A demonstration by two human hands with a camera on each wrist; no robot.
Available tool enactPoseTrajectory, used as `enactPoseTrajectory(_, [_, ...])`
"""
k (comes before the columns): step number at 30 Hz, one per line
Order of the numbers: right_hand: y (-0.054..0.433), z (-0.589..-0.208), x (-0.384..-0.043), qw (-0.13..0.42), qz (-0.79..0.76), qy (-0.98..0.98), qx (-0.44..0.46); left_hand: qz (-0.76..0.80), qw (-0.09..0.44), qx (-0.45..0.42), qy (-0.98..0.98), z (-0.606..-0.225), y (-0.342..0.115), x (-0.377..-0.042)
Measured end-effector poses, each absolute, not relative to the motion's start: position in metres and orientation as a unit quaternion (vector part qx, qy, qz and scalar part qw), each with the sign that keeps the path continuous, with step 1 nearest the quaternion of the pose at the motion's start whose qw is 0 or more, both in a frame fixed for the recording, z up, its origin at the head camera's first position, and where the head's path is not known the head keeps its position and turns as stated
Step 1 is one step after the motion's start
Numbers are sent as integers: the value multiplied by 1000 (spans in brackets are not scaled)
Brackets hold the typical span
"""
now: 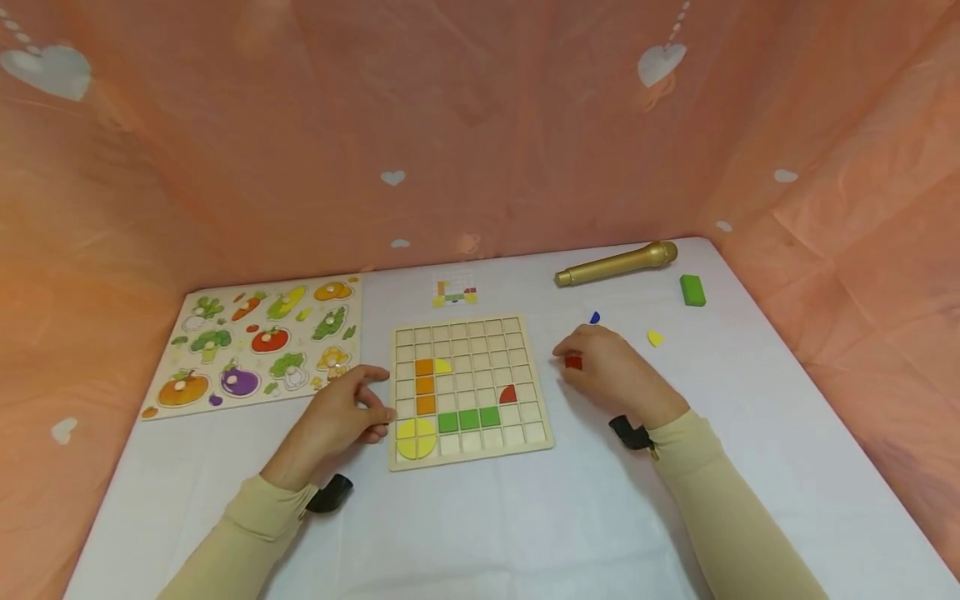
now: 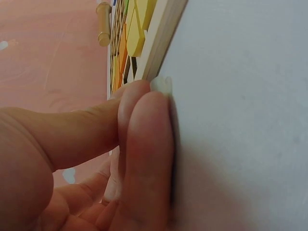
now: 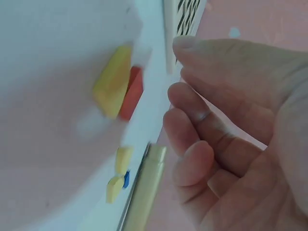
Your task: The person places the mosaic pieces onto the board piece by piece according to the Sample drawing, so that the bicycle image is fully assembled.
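A wooden grid board (image 1: pixel 480 333) lies in the middle of the table, with orange and green squares, yellow quarter circles and a red quarter circle (image 1: pixel 508 395) in its cells. My left hand (image 1: pixel 341 412) is at the board's left edge, two fingertips against its side, spread apart in the head view. Off the right edge, my right hand (image 1: pixel 615 373) hovers over the table, fingers loosely bent and nothing between them. Below it lie a red piece (image 3: pixel 132 94) and a yellow piece (image 3: pixel 113 82), seen in the right wrist view; the hand hides this yellow one from the head view.
A vegetable knob puzzle (image 1: pixel 251 358) lies at left. Behind the board is a small pattern card (image 1: pixel 453 292). A gold microphone (image 1: pixel 617 264), a green block (image 1: pixel 692 291), a blue piece (image 1: pixel 595 317) and a yellow piece (image 1: pixel 655 338) lie at right. An orange curtain (image 1: pixel 480 150) surrounds the table.
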State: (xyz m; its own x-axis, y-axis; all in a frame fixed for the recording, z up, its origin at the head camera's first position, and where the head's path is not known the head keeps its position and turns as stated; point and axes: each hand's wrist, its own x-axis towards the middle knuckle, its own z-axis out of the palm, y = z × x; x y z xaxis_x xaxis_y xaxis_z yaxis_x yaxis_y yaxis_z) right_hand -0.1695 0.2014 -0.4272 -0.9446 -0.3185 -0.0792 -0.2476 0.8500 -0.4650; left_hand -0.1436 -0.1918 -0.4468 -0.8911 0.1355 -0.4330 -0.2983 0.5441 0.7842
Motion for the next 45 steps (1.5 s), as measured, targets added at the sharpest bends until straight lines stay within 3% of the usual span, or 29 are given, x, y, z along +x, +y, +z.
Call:
enactPoseTrajectory(20, [215,-444,-182,77,-225,961,-142,480,226,-54,846,-446,-192,-142])
enactPoseTrajectory(45, [212,-435,-179,100,-247,956,-123,481,224,-57,846,-446,-192,-143])
